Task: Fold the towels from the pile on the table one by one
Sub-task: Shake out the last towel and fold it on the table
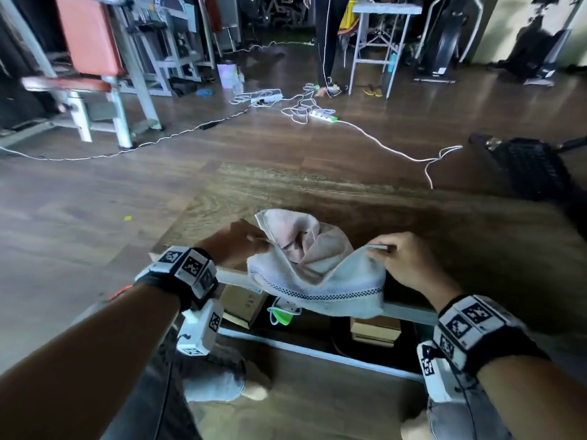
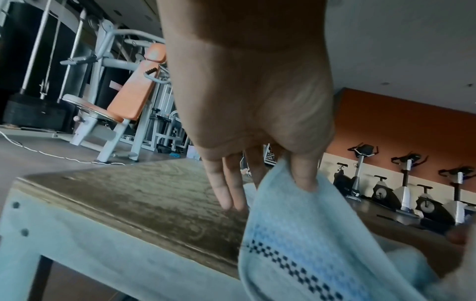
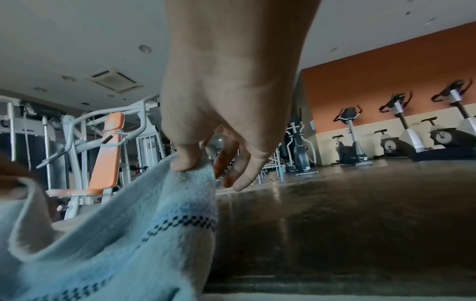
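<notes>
A pale towel (image 1: 313, 274) with a dark checked border hangs over the near edge of the wooden table (image 1: 413, 217), its middle sagging in loose folds. My left hand (image 1: 236, 244) pinches its left edge between thumb and finger, the other fingers straight. My right hand (image 1: 403, 258) pinches the right corner, held just above the tabletop. In the left wrist view the thumb presses the towel (image 2: 296, 234) beside the table's corner (image 2: 144, 201). In the right wrist view the thumb (image 3: 186, 160) clamps the towel (image 3: 128, 234). No pile of towels shows.
A dark keyboard (image 1: 527, 166) lies at the table's far right. Cardboard boxes (image 1: 244, 304) sit under the table. Cables and power strips (image 1: 324, 115) run over the floor beyond. Gym machines (image 1: 95, 65) stand at the back left, and a person's legs (image 1: 327, 42) at the back.
</notes>
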Demonstrator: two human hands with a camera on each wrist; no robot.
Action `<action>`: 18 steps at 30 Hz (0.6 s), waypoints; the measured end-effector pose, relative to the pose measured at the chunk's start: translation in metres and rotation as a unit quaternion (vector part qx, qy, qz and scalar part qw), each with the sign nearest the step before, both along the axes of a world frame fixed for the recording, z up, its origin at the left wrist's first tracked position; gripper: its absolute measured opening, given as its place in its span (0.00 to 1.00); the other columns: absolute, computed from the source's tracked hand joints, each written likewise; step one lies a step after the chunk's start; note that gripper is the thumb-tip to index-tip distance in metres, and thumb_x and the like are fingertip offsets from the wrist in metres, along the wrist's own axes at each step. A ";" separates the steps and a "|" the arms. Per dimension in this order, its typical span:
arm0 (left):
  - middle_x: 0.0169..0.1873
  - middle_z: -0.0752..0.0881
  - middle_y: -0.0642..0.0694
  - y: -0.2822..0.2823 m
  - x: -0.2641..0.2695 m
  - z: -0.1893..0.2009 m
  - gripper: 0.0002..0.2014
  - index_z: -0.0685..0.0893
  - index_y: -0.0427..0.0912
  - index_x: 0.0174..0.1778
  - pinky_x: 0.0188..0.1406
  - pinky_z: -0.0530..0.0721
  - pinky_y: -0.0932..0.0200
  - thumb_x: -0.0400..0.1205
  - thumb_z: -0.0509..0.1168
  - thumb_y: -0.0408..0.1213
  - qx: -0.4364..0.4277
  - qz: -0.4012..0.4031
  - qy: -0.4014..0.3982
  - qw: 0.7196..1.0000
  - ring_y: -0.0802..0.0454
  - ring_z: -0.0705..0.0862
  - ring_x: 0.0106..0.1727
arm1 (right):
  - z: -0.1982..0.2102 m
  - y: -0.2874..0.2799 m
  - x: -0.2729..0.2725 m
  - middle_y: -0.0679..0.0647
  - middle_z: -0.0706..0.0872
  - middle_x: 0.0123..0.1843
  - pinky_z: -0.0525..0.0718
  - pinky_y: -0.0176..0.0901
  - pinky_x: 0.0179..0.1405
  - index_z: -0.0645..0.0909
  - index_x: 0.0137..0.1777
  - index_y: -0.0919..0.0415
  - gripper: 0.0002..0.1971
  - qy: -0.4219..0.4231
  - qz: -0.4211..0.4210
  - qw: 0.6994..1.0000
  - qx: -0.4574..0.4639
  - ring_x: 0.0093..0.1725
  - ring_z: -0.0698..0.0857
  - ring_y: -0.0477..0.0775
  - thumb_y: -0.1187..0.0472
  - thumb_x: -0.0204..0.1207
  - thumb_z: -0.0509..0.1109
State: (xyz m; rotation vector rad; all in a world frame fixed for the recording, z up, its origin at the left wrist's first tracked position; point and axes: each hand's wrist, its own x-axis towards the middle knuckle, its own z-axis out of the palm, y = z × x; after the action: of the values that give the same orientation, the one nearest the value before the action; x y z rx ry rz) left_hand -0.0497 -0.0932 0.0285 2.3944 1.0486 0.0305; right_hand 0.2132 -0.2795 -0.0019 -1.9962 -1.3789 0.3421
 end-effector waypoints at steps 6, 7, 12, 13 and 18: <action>0.82 0.65 0.52 0.024 0.041 -0.048 0.19 0.88 0.54 0.61 0.77 0.68 0.45 0.74 0.76 0.49 -0.020 -0.034 0.028 0.999 0.48 0.67 0.79 | -0.020 0.050 -0.008 0.43 0.92 0.39 0.81 0.30 0.37 0.92 0.43 0.53 0.04 0.015 0.045 0.995 -0.093 0.40 0.88 0.37 0.56 0.77 0.76; 0.82 0.64 0.52 0.025 0.046 -0.054 0.17 0.89 0.55 0.59 0.78 0.67 0.40 0.74 0.76 0.50 0.008 -0.064 0.029 0.998 0.47 0.65 0.80 | -0.024 0.057 -0.010 0.44 0.92 0.39 0.81 0.29 0.35 0.92 0.42 0.54 0.05 0.015 0.051 0.993 -0.102 0.39 0.88 0.38 0.56 0.77 0.75; 0.51 0.89 0.50 0.033 0.086 -0.076 0.12 0.88 0.51 0.51 0.53 0.87 0.50 0.71 0.70 0.42 0.077 -0.167 -0.091 0.979 0.54 0.87 0.52 | -0.040 0.077 -0.013 0.48 0.93 0.39 0.86 0.43 0.45 0.92 0.43 0.59 0.05 0.045 0.066 0.992 -0.098 0.41 0.89 0.42 0.59 0.75 0.75; 0.48 0.89 0.52 0.036 0.096 -0.074 0.11 0.86 0.50 0.49 0.51 0.87 0.51 0.71 0.69 0.40 0.074 -0.172 -0.094 0.978 0.56 0.87 0.47 | -0.039 0.079 -0.008 0.47 0.93 0.40 0.87 0.43 0.46 0.93 0.43 0.57 0.04 0.060 0.052 0.993 -0.092 0.41 0.89 0.40 0.59 0.75 0.76; 0.40 0.90 0.53 0.077 0.170 -0.025 0.06 0.92 0.40 0.44 0.34 0.76 0.81 0.75 0.71 0.33 0.098 -0.122 -0.247 0.956 0.65 0.82 0.35 | -0.005 0.105 0.057 0.45 0.93 0.39 0.81 0.31 0.38 0.93 0.44 0.57 0.03 0.120 -0.054 0.990 0.047 0.36 0.84 0.30 0.60 0.75 0.78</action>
State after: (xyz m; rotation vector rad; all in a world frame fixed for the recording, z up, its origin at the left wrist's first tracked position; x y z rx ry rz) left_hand 0.1203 -0.0158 0.0037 2.4804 0.5335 0.6381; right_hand 0.2705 -0.1745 -0.0072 -1.8756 -1.1130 0.4445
